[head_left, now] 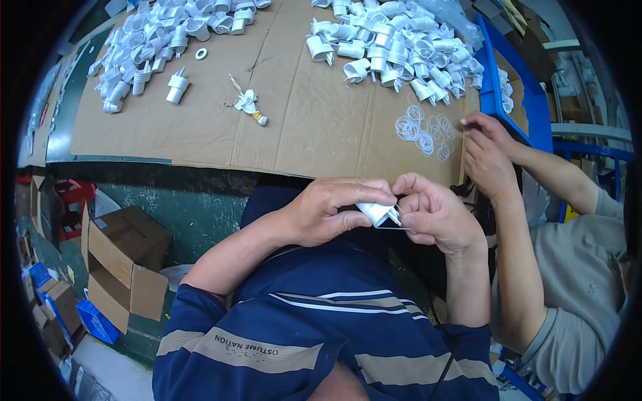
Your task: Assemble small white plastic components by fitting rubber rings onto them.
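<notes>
My left hand [338, 210] is wrapped round a white plastic pipe fitting [376, 212], held above my lap by the table's front edge. At the fitting's pronged end, the fingers of my right hand [431, 212] are pinched on a thin pale ring [394, 228], seen nearly edge-on and touching the fitting. Similar thin clear rings [424, 130] lie loose on the cardboard ahead of my right hand. Farther back is a big heap of white fittings [394, 47]. A second heap of fittings [154, 47] lies at the far left.
Cardboard [294, 127] covers the tabletop. On it lie a single fitting [177, 87], a white washer [200, 54] and a brush-like tool wrapped in white [247, 103]. A blue bin [491, 73] stands at the right. A co-worker's hands [491, 150] are close on my right.
</notes>
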`<state>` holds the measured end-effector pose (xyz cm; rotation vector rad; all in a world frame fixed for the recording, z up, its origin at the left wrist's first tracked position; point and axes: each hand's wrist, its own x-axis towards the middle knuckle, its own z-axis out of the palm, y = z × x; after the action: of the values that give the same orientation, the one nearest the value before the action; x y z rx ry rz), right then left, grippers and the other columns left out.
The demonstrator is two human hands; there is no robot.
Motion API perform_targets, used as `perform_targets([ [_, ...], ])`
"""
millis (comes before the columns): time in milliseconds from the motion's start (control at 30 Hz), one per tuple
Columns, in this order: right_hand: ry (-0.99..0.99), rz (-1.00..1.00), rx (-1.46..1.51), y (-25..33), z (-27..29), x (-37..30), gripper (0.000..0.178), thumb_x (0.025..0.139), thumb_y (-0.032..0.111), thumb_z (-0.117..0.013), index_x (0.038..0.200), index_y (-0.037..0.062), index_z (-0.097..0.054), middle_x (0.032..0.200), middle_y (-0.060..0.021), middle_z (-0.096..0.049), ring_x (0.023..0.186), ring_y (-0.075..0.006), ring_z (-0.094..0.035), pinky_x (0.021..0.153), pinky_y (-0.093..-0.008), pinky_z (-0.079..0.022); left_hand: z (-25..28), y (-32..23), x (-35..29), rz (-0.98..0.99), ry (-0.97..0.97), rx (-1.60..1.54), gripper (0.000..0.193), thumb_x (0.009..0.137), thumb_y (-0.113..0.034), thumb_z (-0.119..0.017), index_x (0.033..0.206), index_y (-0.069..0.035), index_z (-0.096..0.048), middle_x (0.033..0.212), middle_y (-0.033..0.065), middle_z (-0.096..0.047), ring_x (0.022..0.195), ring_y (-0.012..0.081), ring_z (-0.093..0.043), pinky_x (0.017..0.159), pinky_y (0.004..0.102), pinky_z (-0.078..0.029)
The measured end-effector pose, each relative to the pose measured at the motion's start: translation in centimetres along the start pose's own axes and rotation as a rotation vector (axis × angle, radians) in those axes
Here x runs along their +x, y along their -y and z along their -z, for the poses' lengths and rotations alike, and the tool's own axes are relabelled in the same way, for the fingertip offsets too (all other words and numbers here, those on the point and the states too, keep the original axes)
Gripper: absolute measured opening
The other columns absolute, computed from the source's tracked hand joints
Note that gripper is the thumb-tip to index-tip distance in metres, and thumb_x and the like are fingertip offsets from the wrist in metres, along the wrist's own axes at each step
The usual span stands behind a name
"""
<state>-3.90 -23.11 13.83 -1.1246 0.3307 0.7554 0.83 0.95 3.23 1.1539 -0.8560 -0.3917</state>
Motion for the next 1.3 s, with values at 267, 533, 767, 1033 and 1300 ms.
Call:
perform_targets([
  [267, -0.258, 0.206, -0.278, -1.5, -2.0, 1.1, 0.035, 0.095, -0.005, -0.063, 0.129, -0.0014, -0.055, 0.076, -0.0036, -0.059, 0.053, -0.0054, -0.044, 0.044, -0.0168, -0.028, -2.4, 0.7, -0.6, 0.443, -0.302, -1.085, 0.041, 0.102, -0.011, -0.068, 0.139, 0.004, -0.059, 0.123, 0.016, -0.07, 0.1, 0.0181, -0.071, 0.091, 0.0262, -0.058],
  [533, -0.401, 0.228, -0.128, -2.0, -1.8, 3.6, 0.021, 0.097, -0.002, -0.064, 0.118, -0.0035, -0.061, 0.081, -0.0066, -0.062, 0.053, -0.0051, -0.047, 0.043, -0.015, -0.031, -2.3, 0.7, 0.1, 0.499, -0.424, -1.36, 0.038, 0.107, -0.009, -0.058, 0.139, 0.011, -0.053, 0.115, 0.0162, -0.07, 0.098, 0.0143, -0.072, 0.095, 0.0224, -0.06],
  [767, -0.422, 0.229, -0.118, -1.9, -2.0, 4.2, 0.014, 0.099, -0.001, -0.065, 0.112, -0.0055, -0.065, 0.08, -0.0068, -0.062, 0.053, -0.0046, -0.048, 0.043, -0.0145, -0.032, -2.2, 1.0, -0.4, 0.459, -0.451, -1.287, 0.036, 0.108, -0.01, -0.057, 0.137, 0.011, -0.053, 0.114, 0.0168, -0.069, 0.097, 0.0145, -0.072, 0.094, 0.0226, -0.061],
  [1033, -0.389, 0.299, -0.029, -2.7, -1.2, 4.7, 0.013, 0.1, 0.002, -0.065, 0.111, -0.0057, -0.065, 0.078, -0.0062, -0.063, 0.054, -0.004, -0.049, 0.043, -0.0147, -0.034, -2.3, 0.9, -0.2, 0.471, -0.433, -1.307, 0.039, 0.107, -0.01, -0.058, 0.139, 0.012, -0.051, 0.115, 0.0173, -0.069, 0.096, 0.0142, -0.072, 0.094, 0.0219, -0.061],
  [1300, -0.416, 0.288, -0.057, -2.7, -1.5, 4.2, 0.012, 0.1, 0.002, -0.065, 0.109, -0.0055, -0.068, 0.08, -0.0065, -0.065, 0.058, -0.0054, -0.053, 0.048, -0.0154, -0.04, -2.6, 1.0, -0.3, 0.381, -0.37, -1.016, 0.038, 0.103, -0.009, -0.064, 0.137, 0.007, -0.058, 0.118, 0.0153, -0.069, 0.1, 0.0174, -0.07, 0.091, 0.0262, -0.059],
])
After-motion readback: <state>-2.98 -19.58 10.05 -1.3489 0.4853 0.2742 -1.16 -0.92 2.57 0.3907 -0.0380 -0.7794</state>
